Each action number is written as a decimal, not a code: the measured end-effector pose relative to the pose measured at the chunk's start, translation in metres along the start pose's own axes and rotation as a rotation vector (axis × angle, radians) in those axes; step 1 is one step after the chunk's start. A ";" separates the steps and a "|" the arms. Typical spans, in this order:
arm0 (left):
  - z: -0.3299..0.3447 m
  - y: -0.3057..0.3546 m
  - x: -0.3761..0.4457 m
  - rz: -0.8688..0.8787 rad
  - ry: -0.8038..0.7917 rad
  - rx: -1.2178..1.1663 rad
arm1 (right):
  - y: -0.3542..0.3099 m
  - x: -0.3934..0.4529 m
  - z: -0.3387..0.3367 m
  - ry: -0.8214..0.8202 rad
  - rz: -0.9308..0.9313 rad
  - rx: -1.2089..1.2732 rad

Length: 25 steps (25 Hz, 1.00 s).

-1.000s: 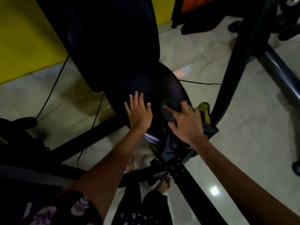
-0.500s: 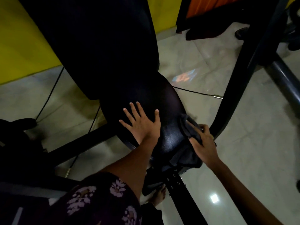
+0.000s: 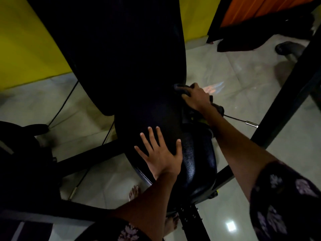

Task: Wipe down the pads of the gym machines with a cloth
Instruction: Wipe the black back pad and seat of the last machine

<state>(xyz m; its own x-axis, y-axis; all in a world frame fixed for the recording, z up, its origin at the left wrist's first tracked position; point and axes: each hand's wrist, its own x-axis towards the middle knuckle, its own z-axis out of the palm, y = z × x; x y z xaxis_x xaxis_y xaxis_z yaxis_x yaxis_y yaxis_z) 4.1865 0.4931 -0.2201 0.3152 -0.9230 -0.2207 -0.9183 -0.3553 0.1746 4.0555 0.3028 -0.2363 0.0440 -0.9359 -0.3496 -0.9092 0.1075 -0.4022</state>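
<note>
The left hand (image 3: 162,158) lay flat with fingers spread on the near part of the black textured vinyl seat pad (image 3: 196,160), probably to steady it. The right hand (image 3: 197,98), fingers curled, pressed a dark crumpled cloth (image 3: 180,88) against the pad's far right edge, beside the tall black backrest pad (image 3: 125,54), apparently mid-wipe.

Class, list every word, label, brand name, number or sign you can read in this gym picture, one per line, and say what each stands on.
None: no readable text shows in this dim view.
The seat pad, the back pad, the cloth and the yellow wall show no lettering.
The sleeve bears a pale floral print, not writing.
</note>
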 end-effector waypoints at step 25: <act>0.002 0.001 0.000 -0.008 0.065 -0.054 | 0.013 -0.026 -0.006 0.001 0.022 0.317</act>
<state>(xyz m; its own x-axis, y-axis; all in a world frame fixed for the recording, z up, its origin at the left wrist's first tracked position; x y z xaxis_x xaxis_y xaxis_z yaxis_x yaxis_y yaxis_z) 4.1854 0.4929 -0.2217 0.3385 -0.9272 -0.1603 -0.9020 -0.3682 0.2253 4.0398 0.3266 -0.2276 0.0252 -0.9325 -0.3603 -0.7358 0.2267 -0.6381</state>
